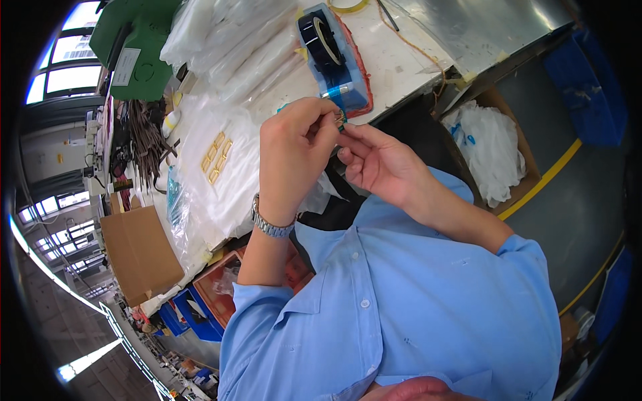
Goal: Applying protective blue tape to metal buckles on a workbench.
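My left hand (297, 144), with a metal watch (271, 224) at its wrist, pinches a small green-and-gold piece (342, 121) between thumb and forefinger. The fingertips of my right hand (384, 160) grip the same piece from the other side, its remaining fingers loosely curled. Fingers cover most of the piece, so its exact kind is unclear. Just beyond my hands stands a blue tape dispenser (361, 87) with a dark roll (321, 40) in it and a bluish strip at its near end. Several gold rectangular rings (216, 158) lie in two rows on clear plastic, left of my left hand.
Clear plastic bags (227, 47) are heaped on the white table (401, 67). A green bin-like container (137, 47) and dark straps (140, 140) are at the left. A cardboard box (528, 147) with plastic bags stands at the right, near blue bins (588, 87).
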Available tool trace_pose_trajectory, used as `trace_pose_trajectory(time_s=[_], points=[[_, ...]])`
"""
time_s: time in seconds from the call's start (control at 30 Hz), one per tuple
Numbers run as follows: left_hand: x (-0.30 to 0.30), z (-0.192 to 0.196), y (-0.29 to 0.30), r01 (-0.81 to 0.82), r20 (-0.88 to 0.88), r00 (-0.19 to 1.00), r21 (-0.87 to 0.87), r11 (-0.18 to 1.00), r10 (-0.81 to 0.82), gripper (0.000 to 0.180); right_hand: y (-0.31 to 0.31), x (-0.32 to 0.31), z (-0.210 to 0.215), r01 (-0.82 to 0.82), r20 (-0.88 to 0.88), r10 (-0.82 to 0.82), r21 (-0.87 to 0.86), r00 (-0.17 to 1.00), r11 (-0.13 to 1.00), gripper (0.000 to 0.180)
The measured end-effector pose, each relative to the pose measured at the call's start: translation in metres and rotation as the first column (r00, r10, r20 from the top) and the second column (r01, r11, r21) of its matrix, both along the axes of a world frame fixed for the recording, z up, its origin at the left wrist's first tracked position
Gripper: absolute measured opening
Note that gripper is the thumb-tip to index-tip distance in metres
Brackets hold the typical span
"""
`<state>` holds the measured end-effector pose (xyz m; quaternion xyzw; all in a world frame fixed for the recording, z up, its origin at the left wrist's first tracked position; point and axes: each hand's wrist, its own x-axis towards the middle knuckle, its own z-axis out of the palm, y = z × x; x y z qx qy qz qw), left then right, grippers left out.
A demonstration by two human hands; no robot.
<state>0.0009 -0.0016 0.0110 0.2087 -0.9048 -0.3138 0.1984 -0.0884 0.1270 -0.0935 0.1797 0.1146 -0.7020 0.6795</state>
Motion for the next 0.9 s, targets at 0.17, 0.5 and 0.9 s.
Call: trace_pose_trajectory(time_s=[0.17, 0.5, 0.9], points=[[-0.009, 0.009, -0.016, 0.114, 0.103, 0.988, 0.037, 0.993, -0.118, 0.012, -0.001, -0.022, 0.0, -0.004, -0.465, 0.004, 0.0, 0.885, 1.0, 0.027], [-0.016, 0.013, -0.03, 0.203, 0.126, 0.971, 0.01, 0.979, -0.202, 0.011, -0.013, -0.03, 0.0, 0.004, -0.715, -0.051, -0.068, 0.697, 0.998, 0.03], [0.026, -0.033, 0.015, -0.212, -0.171, 0.96, 0.081, 0.974, 0.223, 0.017, -0.01, -0.022, 0.002, 0.014, -0.583, -0.063, -0.088, 0.81, 0.996, 0.029]])
